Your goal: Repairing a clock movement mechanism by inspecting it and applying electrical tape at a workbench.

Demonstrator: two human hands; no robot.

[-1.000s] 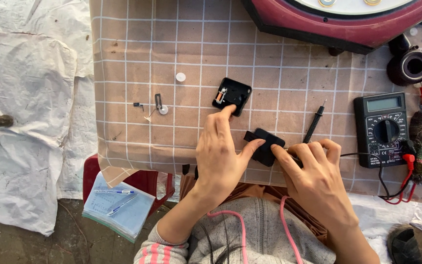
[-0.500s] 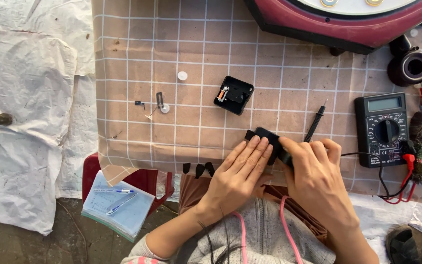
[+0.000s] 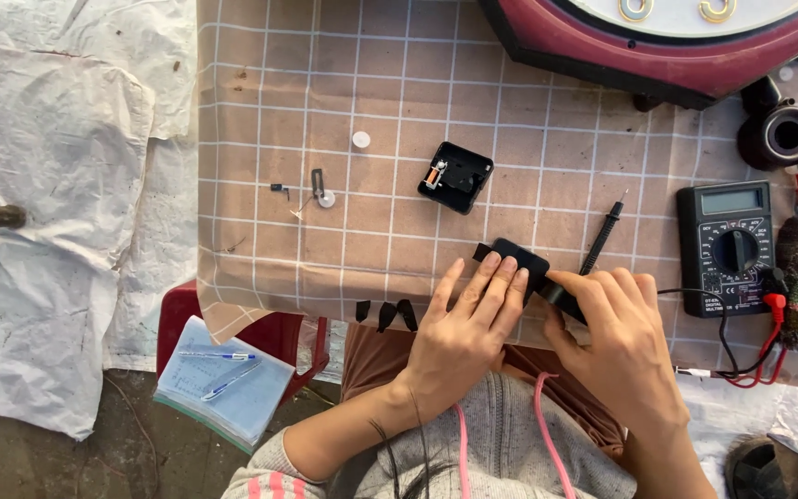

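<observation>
My left hand (image 3: 464, 328) lies flat with fingers together on a small black plastic cover (image 3: 514, 254) at the near edge of the checked tablecloth (image 3: 260, 139). My right hand (image 3: 616, 342) grips the cover's right end, thumb and fingers pinched around it. An open black clock movement (image 3: 455, 176) with an orange coil lies a little beyond the hands. A black probe (image 3: 602, 238) rests just right of the cover.
A digital multimeter (image 3: 734, 245) with red and black leads sits at right. A dark red clock case (image 3: 658, 42) fills the top edge. Small metal parts (image 3: 318, 189) and a white disc (image 3: 360, 139) lie at left. A notebook with pens (image 3: 225, 385) rests on a red stool below.
My left hand drew back from the open clock movement and came down onto the black cover beside my right hand. The right hand stayed on the cover.
</observation>
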